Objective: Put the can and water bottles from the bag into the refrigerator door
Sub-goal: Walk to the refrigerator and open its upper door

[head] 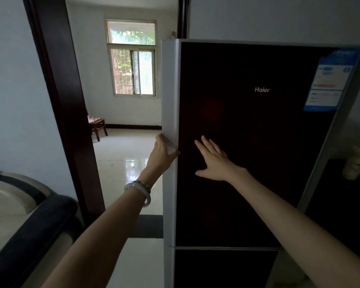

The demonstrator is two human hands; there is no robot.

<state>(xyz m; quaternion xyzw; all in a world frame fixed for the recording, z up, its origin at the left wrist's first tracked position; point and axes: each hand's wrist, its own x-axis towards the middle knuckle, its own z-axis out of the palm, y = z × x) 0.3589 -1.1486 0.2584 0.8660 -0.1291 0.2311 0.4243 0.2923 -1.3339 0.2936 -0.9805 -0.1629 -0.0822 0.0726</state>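
Refrigerator door (258, 163), dark and glossy with a pale side edge, stands upright straight ahead of you and fills most of the right half of the view; whether it sits fully closed against the cabinet cannot be told. Your left hand (161, 156) grips the door's left edge about halfway up, fingers curled round behind the pale edge and thumb lying on the front corner. Your right hand (213, 161) lies flat on the dark front just right of that edge, its fingers (204, 142) straight and spread apart, thumb stretched out low to the left. A pale bracelet (141, 191) circles your left wrist, below the door's edge. High on the door sits a brand logo (261, 89), and at its upper right corner a blue and white label (328, 80). Directly under the door is a second dark lower door (224, 269). Right of the door, pale jars (355, 163) stand on a dark surface. Left of the door a dark door frame (67, 113) opens onto a shiny tiled floor (125, 163), a wooden chair (98, 125) and a barred window (133, 59) beyond.
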